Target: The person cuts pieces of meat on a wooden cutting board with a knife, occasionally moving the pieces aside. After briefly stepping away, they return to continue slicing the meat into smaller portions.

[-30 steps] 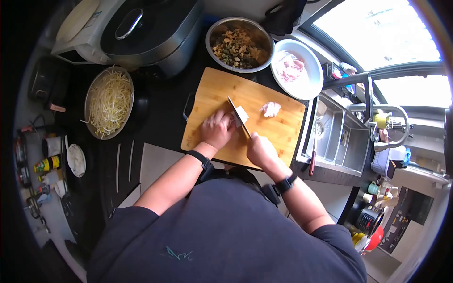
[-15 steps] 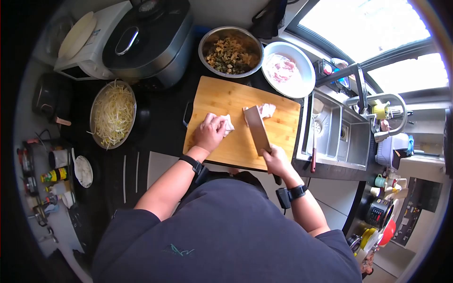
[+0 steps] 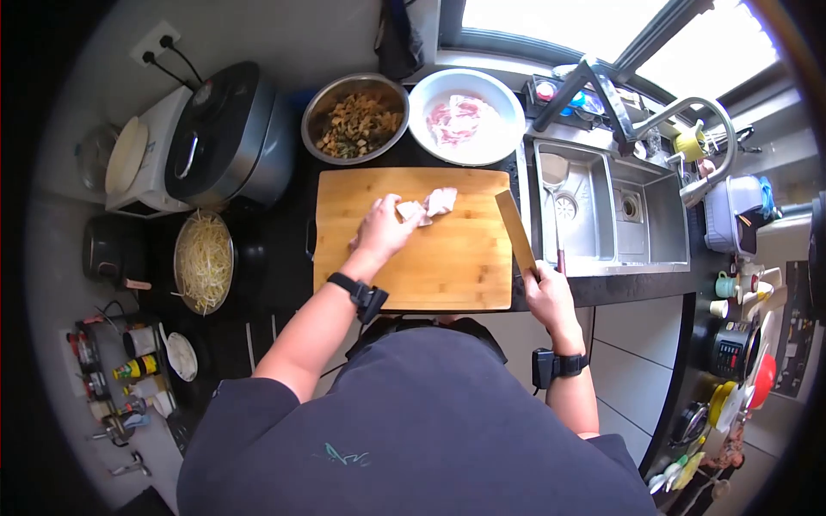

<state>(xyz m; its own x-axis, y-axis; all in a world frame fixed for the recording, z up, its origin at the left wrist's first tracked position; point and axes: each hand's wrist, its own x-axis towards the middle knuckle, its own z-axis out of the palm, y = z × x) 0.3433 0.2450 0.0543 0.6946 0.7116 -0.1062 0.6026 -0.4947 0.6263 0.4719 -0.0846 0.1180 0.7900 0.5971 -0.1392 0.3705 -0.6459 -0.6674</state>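
On the wooden cutting board (image 3: 430, 275) lie pale pink pieces of meat (image 3: 441, 201), near its upper middle. My left hand (image 3: 384, 230) is over the left half of the board, its fingers closed on a piece of meat (image 3: 411, 211) that touches the others. A cleaver (image 3: 516, 230) is in my right hand (image 3: 549, 295), its blade tilted up and left over the board's right edge, apart from the meat. Behind the board stands a white bowl (image 3: 514, 129) with thin slices of meat, beside a metal bowl (image 3: 311, 129) of chopped brown and green food.
At the right is a double sink (image 3: 607, 215) with a faucet (image 3: 723, 107) and a ladle inside. A pan of bean sprouts (image 3: 205, 262) and a rice cooker (image 3: 228, 138) stand at the left. A small white dish (image 3: 181, 357) is lower left.
The cleaver has moved right, away from the meat, to the board's edge. My left hand has brought its piece against the others. The camera view has shifted.
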